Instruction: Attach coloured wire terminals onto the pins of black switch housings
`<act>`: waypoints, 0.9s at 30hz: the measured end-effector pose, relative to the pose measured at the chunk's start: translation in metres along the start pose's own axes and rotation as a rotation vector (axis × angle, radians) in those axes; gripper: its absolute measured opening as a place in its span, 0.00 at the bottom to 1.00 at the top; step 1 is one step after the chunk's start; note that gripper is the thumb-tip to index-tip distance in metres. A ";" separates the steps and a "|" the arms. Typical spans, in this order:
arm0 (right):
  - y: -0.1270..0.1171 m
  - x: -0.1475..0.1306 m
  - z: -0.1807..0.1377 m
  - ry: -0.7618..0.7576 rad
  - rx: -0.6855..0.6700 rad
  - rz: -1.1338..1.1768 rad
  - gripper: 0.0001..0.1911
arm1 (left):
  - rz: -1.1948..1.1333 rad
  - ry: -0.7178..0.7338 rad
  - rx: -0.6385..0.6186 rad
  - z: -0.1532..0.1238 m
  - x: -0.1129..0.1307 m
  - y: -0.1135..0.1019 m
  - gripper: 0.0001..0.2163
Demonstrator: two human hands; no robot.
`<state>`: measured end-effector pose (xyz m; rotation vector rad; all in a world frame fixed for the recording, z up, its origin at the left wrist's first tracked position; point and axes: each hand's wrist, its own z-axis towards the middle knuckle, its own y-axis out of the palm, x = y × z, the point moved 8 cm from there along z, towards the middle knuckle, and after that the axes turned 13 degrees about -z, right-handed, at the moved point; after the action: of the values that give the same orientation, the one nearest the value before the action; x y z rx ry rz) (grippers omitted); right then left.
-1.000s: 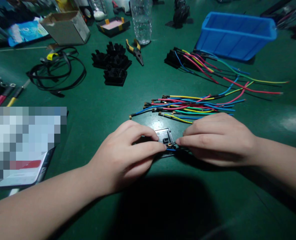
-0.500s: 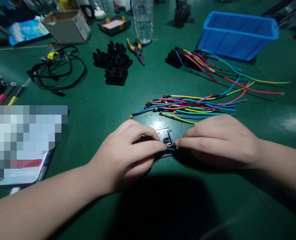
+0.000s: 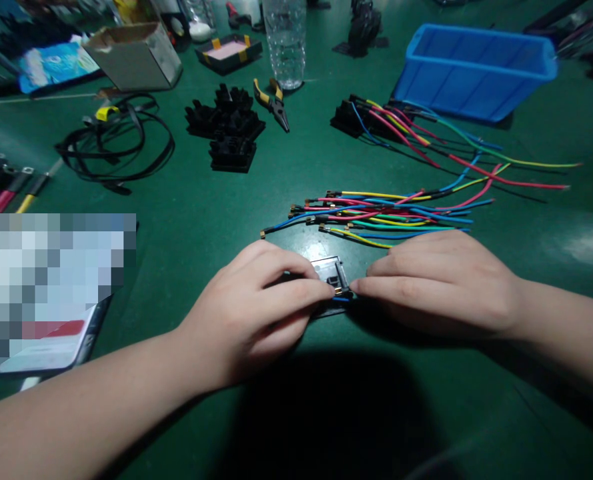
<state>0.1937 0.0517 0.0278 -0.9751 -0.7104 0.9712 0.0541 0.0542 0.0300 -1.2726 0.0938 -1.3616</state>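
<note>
A small black plastic housing (image 3: 332, 268) sits between the person's two hands at the green tabletop (image 3: 296, 173), the slightly parted fingers of the left hand (image 3: 256, 297) holding its left side, with a gold-coloured terminal (image 3: 338, 291) at a fingertip. The right hand (image 3: 441, 287) is curled at the housing's right edge, its fingers drawn together, but whether they grip anything cannot be told. Just beyond lie coloured wires (image 3: 371, 209), then yellow-handled pliers (image 3: 277, 107) and a blue bin (image 3: 471, 77).
</note>
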 end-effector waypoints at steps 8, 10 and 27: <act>0.006 0.004 -0.002 0.016 -0.040 -0.006 0.12 | 0.008 -0.026 0.017 0.003 0.001 -0.002 0.07; 0.006 0.004 -0.001 0.015 -0.053 -0.002 0.11 | 0.008 -0.029 0.018 0.003 0.001 -0.002 0.07; -0.005 0.006 0.001 0.040 0.048 -0.078 0.13 | -0.010 -0.035 -0.001 0.003 -0.001 0.000 0.08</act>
<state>0.1967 0.0561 0.0334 -0.9162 -0.6844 0.8944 0.0558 0.0566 0.0306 -1.2984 0.0639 -1.3479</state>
